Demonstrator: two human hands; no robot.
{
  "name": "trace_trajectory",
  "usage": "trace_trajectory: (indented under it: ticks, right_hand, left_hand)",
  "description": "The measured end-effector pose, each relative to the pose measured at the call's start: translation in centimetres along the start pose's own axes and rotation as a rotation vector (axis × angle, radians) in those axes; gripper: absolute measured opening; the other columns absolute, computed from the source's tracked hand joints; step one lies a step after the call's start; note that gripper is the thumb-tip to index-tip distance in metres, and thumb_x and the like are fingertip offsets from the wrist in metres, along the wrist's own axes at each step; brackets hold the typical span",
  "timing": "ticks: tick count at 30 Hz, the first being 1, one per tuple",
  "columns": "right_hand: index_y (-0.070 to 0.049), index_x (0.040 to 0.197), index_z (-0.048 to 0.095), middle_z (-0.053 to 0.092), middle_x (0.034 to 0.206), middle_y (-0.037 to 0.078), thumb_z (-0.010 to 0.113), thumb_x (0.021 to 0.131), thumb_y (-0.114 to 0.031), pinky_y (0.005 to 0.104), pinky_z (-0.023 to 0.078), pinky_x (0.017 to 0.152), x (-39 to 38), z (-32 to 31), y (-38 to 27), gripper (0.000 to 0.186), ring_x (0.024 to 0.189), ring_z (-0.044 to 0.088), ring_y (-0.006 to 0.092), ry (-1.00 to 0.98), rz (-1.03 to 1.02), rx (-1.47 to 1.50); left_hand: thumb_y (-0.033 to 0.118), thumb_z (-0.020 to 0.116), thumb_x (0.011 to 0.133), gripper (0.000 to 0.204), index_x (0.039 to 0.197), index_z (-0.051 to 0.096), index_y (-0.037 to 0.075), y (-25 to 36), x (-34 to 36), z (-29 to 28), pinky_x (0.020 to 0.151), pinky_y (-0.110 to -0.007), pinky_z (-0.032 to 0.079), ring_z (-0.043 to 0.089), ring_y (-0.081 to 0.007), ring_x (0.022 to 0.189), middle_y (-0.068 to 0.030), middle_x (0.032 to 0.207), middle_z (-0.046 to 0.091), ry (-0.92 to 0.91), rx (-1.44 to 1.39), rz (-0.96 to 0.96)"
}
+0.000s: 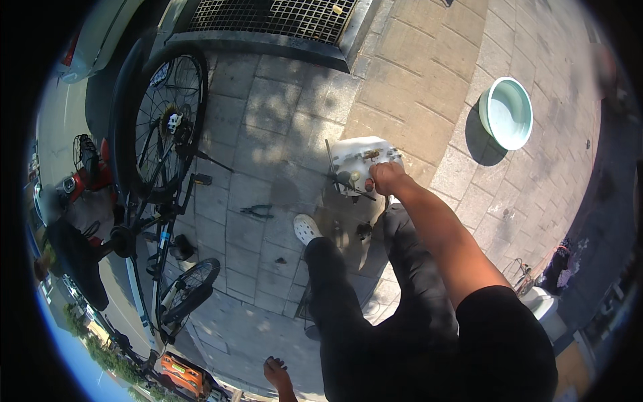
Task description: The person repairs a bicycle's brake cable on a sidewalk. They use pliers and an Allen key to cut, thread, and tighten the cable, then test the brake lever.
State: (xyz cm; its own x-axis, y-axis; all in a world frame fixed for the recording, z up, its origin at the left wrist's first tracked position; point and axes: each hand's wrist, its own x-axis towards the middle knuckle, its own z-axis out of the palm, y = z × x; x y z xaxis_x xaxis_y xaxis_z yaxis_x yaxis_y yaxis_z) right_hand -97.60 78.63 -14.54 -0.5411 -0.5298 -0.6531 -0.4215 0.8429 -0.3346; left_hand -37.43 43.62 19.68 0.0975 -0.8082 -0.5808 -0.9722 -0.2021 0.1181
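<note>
My right hand (pixel 385 175) reaches down to a white board or tray (pixel 355 147) holding several small metal tools and parts. Its fingers are curled at the right part of it, beside a small red piece (pixel 369 184); what they grip is hidden. My left hand (pixel 275 372) hangs low near the bottom edge, fingers loosely bent and apart, with nothing visible in it. A pair of dark pliers (pixel 258 211) lies on the paving left of my white shoe (pixel 305 228).
A black bicycle (pixel 127 241) stands on my left, beside a parked red scooter (pixel 90 171) and a car (pixel 87 40). A pale mint basin (pixel 506 114) sits to the right on the paving (pixel 288 107). A metal grate (pixel 281 20) lies at the top.
</note>
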Motion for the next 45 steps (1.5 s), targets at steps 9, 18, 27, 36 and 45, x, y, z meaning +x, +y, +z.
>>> trace_trajectory:
  ticks: [9,18,27,36,45]
  right_hand:
    - [-0.006,0.11,0.068,0.074,0.11,0.022,0.062,0.1,-0.038,0.0492,0.054,0.095,-4.1,-3.7,8.7,0.034,0.109,0.07,0.0404,-0.049,0.3,0.123]
    - [-0.004,0.121,0.063,0.068,0.123,0.027,0.052,0.104,-0.04,0.0509,0.051,0.101,-9.1,1.1,18.6,0.042,0.118,0.065,0.0441,0.058,0.464,0.225]
    - [-0.003,0.146,0.053,0.058,0.14,0.024,0.064,0.094,-0.021,0.0506,0.05,0.109,-18.3,-2.1,10.8,0.056,0.128,0.059,0.043,0.22,0.71,0.338]
    - [0.007,0.13,0.064,0.072,0.118,0.033,0.065,0.09,-0.025,0.0438,0.056,0.102,-26.5,-3.8,3.0,0.052,0.114,0.071,0.0426,-0.121,0.441,0.5]
    - [0.007,0.12,0.071,0.074,0.115,0.03,0.07,0.087,-0.026,0.045,0.058,0.097,-22.1,-14.6,-4.1,0.047,0.109,0.073,0.0407,0.034,0.325,0.256]
  left_hand:
    - [0.032,0.047,0.112,0.04,0.128,0.064,-0.001,3.0,-0.5,1.8,0.063,-0.034,0.058,0.073,-0.0213,0.086,-0.0123,0.102,0.071,-0.038,0.008,0.041]
    - [0.033,0.047,0.112,0.043,0.124,0.065,-0.004,1.9,-0.2,2.2,0.059,-0.034,0.055,0.069,-0.0203,0.079,-0.0125,0.099,0.071,-0.04,0.103,0.034]
    - [0.031,0.046,0.112,0.042,0.125,0.065,-0.004,5.7,-0.3,3.4,0.057,-0.035,0.054,0.071,-0.0207,0.079,-0.0139,0.1,0.072,-0.111,0.016,0.13]
    - [0.031,0.049,0.112,0.04,0.126,0.065,-0.003,11.3,-4.5,2.3,0.057,-0.032,0.053,0.071,-0.0172,0.066,-0.0112,0.097,0.072,-0.075,-0.28,0.193]
    - [0.027,0.051,0.111,0.037,0.116,0.068,-0.005,8.8,2.1,4.6,0.058,-0.036,0.052,0.066,-0.0189,0.06,-0.0126,0.084,0.071,-0.041,-0.529,0.133]
